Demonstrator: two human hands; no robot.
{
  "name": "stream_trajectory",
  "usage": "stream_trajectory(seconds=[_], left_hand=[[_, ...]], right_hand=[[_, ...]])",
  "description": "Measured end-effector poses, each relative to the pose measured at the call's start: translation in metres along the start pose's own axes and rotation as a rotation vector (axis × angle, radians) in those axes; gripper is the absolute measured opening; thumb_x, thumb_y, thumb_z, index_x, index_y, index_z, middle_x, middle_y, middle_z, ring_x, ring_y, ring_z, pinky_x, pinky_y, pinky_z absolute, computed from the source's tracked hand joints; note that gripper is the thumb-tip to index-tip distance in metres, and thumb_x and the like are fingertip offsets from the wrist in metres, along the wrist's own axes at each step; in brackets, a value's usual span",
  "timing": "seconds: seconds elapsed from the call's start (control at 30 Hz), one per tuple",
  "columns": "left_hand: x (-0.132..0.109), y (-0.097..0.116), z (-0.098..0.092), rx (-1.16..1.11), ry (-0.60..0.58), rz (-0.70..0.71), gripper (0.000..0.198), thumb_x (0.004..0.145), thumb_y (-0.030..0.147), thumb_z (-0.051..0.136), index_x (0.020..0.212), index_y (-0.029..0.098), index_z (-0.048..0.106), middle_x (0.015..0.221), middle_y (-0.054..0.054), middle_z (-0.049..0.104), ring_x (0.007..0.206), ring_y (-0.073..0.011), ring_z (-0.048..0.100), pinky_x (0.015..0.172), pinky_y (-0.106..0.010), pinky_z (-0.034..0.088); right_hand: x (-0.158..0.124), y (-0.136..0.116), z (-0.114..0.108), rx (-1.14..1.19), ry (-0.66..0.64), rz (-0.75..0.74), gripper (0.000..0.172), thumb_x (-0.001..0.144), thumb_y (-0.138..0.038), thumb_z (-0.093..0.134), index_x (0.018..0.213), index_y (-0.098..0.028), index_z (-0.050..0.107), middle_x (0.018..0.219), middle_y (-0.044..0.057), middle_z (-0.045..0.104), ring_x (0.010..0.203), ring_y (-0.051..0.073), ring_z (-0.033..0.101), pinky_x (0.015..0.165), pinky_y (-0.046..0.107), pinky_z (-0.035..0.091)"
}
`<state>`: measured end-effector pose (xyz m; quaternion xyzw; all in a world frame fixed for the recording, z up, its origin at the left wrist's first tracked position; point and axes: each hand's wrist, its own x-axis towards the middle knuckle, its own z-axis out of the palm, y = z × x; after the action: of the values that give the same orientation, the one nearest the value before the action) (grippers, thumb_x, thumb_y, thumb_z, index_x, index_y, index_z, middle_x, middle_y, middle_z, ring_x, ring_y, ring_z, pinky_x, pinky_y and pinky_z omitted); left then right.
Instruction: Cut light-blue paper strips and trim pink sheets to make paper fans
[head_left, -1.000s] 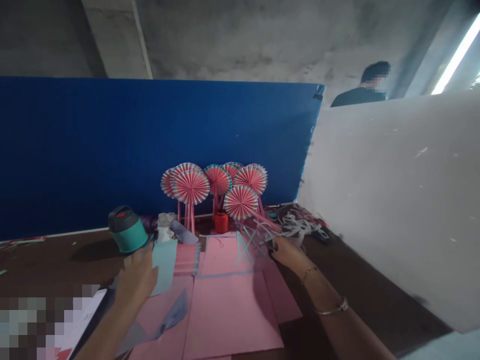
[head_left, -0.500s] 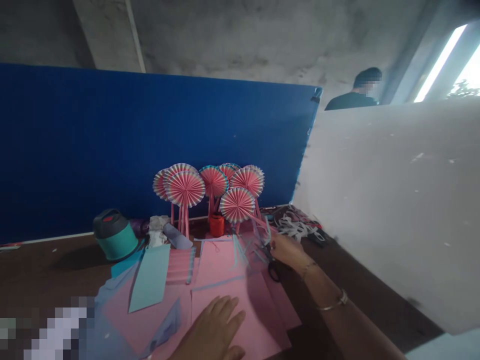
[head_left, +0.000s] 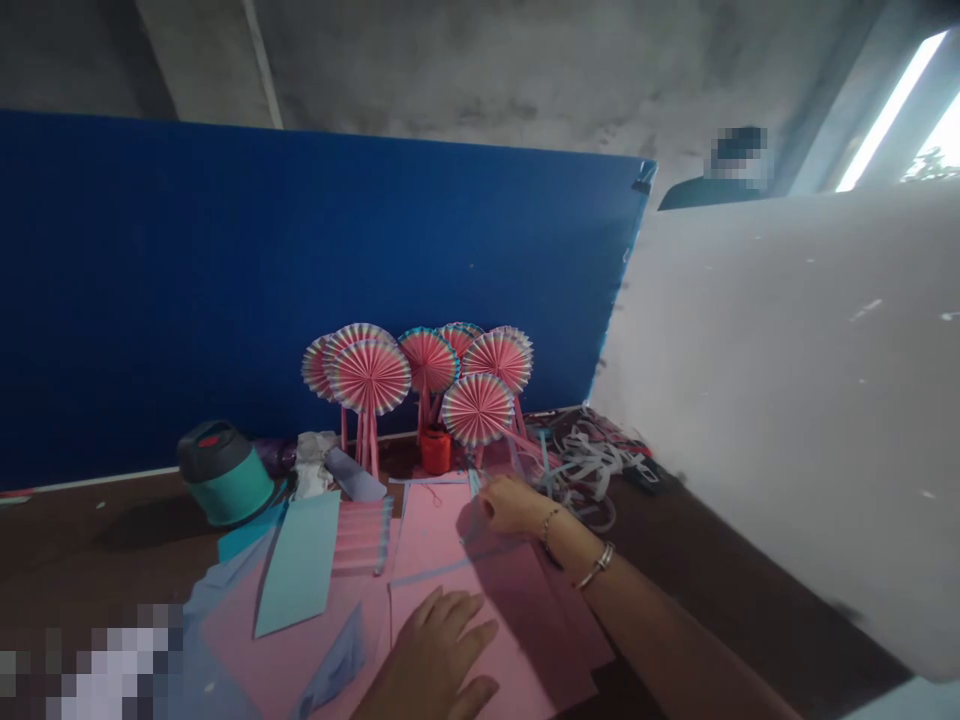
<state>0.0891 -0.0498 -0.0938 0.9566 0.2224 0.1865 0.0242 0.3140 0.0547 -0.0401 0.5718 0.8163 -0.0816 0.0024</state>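
My left hand [head_left: 439, 645] lies with fingers spread on a pink paper sheet [head_left: 517, 640] in front of me. My right hand [head_left: 514, 508] is curled closed above the far end of another pink sheet [head_left: 435, 515], which has pale blue edging. Whatever its fingers hold, if anything, is hidden. Just beyond the right hand stand round pleated paper fans [head_left: 478, 410] on pink sticks. A red container [head_left: 435, 452] sits among them. White strips [head_left: 592, 460] lie in a tangle to the right of that hand.
Left of the sheets are a light blue card [head_left: 298, 560], a pleated pink piece [head_left: 361, 535] and a teal and black container [head_left: 229, 475]. A blue panel [head_left: 225, 260] and a white panel [head_left: 787, 400] border the table. Behind the white panel is a person [head_left: 712, 192].
My right hand has moved left, from beside the strips to over the pink sheet. The black scissors seen by it earlier no longer show. My left hand stays flat on the paper.
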Motion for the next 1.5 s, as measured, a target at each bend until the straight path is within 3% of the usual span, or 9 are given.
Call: stream_trajectory(seconds=[0.13, 0.33, 0.43, 0.67, 0.8, 1.03, 1.27, 1.37, 1.5], left_hand=[[0.000, -0.003, -0.002, -0.208, 0.156, -0.199, 0.028, 0.088, 0.028, 0.055, 0.116, 0.029, 0.063, 0.119, -0.004, 0.069, 0.111, -0.0179, 0.063, 0.102, -0.035, 0.049], [0.006, -0.032, -0.008, -0.330, 0.640, -0.674, 0.031, 0.080, 0.034, 0.059, 0.108, 0.022, 0.065, 0.108, -0.009, 0.070, 0.105, -0.0237, 0.064, 0.094, -0.042, 0.052], [0.007, -0.045, -0.016, -0.390, 0.671, -0.764, 0.038, 0.075, 0.041, 0.064, 0.107, 0.021, 0.066, 0.109, -0.010, 0.069, 0.106, -0.0264, 0.063, 0.094, -0.045, 0.051], [0.010, -0.048, -0.027, -0.412, 0.601, -0.744, 0.020, 0.076, 0.039, 0.059, 0.065, 0.024, 0.067, 0.095, -0.007, 0.071, 0.099, -0.0257, 0.063, 0.091, -0.044, 0.049], [0.011, -0.045, -0.041, -0.407, 0.502, -0.807, 0.015, 0.075, 0.031, 0.058, 0.066, 0.024, 0.066, 0.096, -0.005, 0.070, 0.099, -0.0225, 0.062, 0.089, -0.038, 0.049], [-0.001, -0.045, -0.062, -0.298, 0.258, -0.949, 0.017, 0.079, 0.026, 0.054, 0.066, 0.023, 0.065, 0.092, -0.002, 0.068, 0.098, -0.0215, 0.058, 0.084, -0.034, 0.044], [-0.016, -0.035, -0.047, 0.003, 0.149, -0.986, 0.019, 0.084, 0.022, 0.052, 0.072, 0.023, 0.065, 0.097, -0.001, 0.066, 0.100, -0.0215, 0.055, 0.080, -0.034, 0.037], [-0.016, -0.033, -0.041, 0.079, 0.119, -0.973, 0.019, 0.084, 0.019, 0.051, 0.071, 0.022, 0.064, 0.097, -0.002, 0.066, 0.100, -0.0215, 0.054, 0.081, -0.035, 0.035], [-0.012, -0.032, -0.038, 0.120, 0.070, -0.962, 0.018, 0.083, 0.018, 0.050, 0.073, 0.022, 0.063, 0.098, -0.003, 0.065, 0.100, -0.0207, 0.053, 0.082, -0.035, 0.035]], right_hand=[[-0.005, -0.006, -0.006, 0.003, 0.032, -0.006, 0.012, 0.062, -0.013, 0.063, 0.072, -0.016, 0.070, 0.088, 0.012, 0.073, 0.093, 0.027, 0.062, 0.081, 0.035, 0.038], [-0.028, -0.026, -0.019, 0.395, 0.236, -0.039, 0.008, 0.068, -0.015, 0.061, 0.071, -0.018, 0.068, 0.075, 0.002, 0.073, 0.074, 0.016, 0.063, 0.084, 0.032, 0.036], [-0.038, -0.040, -0.019, 0.504, 0.256, -0.074, 0.008, 0.068, -0.014, 0.062, 0.070, -0.018, 0.068, 0.073, 0.002, 0.073, 0.071, 0.015, 0.063, 0.080, 0.030, 0.039], [-0.043, -0.053, -0.014, 0.577, 0.220, -0.059, 0.011, 0.066, -0.010, 0.064, 0.071, -0.017, 0.071, 0.074, 0.002, 0.073, 0.074, 0.016, 0.064, 0.081, 0.029, 0.042], [-0.041, -0.050, -0.009, 0.726, 0.191, -0.093, 0.017, 0.068, -0.008, 0.058, 0.073, -0.016, 0.072, 0.073, 0.002, 0.072, 0.070, 0.014, 0.063, 0.068, 0.023, 0.045], [-0.038, -0.041, 0.011, 0.914, 0.167, -0.019, 0.018, 0.072, -0.013, 0.057, 0.078, -0.014, 0.074, 0.076, 0.005, 0.072, 0.071, 0.016, 0.063, 0.064, 0.023, 0.045], [-0.037, -0.047, 0.041, 0.797, 0.208, 0.016, 0.012, 0.076, -0.023, 0.064, 0.080, -0.014, 0.072, 0.072, 0.004, 0.071, 0.067, 0.014, 0.060, 0.062, 0.023, 0.042], [-0.038, -0.048, 0.046, 0.751, 0.246, 0.022, 0.024, 0.080, -0.038, 0.066, 0.080, -0.015, 0.070, 0.072, 0.004, 0.070, 0.066, 0.014, 0.059, 0.062, 0.024, 0.042], [-0.037, -0.048, 0.047, 0.761, 0.254, 0.029, 0.026, 0.081, -0.040, 0.064, 0.079, -0.015, 0.067, 0.073, 0.004, 0.070, 0.066, 0.015, 0.060, 0.061, 0.023, 0.042]])
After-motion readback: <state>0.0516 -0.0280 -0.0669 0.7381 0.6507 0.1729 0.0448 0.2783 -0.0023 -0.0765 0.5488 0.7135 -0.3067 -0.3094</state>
